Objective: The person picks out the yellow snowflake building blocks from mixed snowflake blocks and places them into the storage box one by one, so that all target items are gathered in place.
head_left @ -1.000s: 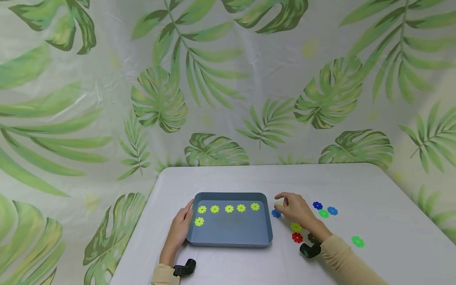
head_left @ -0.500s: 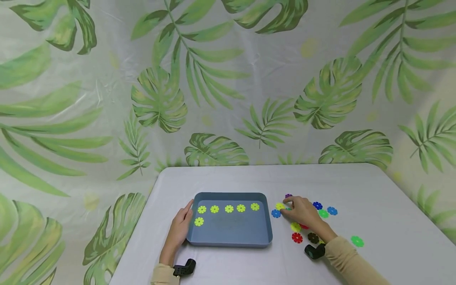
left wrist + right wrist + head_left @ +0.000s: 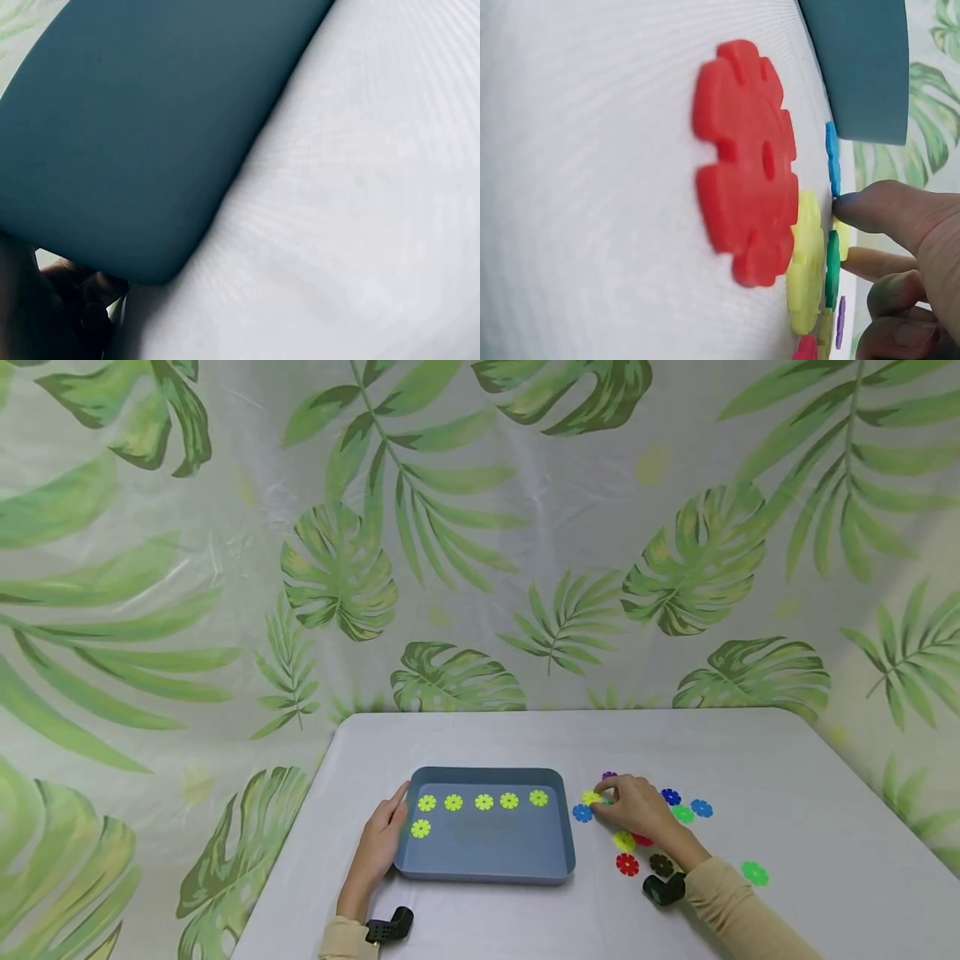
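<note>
Left hand (image 3: 377, 839) touches tray (image 3: 487, 853); right (image 3: 637, 807) seemingly pinches yellow disc (image 3: 590, 797).

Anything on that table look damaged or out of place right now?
No damage or spill shows. The one thing standing out is a green disc, alone on the table to the right of the other loose discs. The yellow discs in the tray lie flat.

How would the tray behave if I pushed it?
The tray probably won't tip, being wide and low. It looks stiff, unbent where the left hand touches it. The yellow discs inside may slide, lying flat and apart.
</note>
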A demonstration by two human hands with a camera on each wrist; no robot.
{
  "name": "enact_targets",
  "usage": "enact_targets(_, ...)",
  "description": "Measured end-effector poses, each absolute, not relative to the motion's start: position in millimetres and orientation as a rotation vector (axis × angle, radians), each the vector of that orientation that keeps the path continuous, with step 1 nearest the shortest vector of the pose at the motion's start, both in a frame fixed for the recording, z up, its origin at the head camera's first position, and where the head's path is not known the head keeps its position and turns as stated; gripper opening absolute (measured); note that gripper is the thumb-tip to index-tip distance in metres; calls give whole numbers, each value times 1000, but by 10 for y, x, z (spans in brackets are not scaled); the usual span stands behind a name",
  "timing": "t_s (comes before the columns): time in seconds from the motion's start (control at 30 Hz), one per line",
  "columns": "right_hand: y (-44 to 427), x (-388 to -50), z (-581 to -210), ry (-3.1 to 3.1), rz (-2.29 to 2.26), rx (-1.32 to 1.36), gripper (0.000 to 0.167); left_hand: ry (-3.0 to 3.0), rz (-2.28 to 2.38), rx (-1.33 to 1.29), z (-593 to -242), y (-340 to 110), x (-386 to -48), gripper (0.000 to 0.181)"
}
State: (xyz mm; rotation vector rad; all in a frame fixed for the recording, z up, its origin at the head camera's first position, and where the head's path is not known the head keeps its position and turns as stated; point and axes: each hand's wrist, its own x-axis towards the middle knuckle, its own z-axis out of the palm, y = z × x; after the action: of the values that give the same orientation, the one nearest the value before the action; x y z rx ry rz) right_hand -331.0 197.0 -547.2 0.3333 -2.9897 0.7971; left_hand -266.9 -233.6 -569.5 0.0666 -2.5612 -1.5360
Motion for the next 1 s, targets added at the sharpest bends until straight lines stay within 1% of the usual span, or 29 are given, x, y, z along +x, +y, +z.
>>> enact_targets(0.53,1959,-3386,-5466,-2950,706,370,32,-2552,-1544,84,-5698,-2332,-2670,45)
enact_targets(0.77,1891,-3410,-5342,-2903,776,443,32,-2539,-1559,83,-5687,-2332,-2658,44)
enact_targets(1.0,1766,-3450,-5196,-2812,800,547,28,-2535,-1566,78,-5695,-2331,-2661,44)
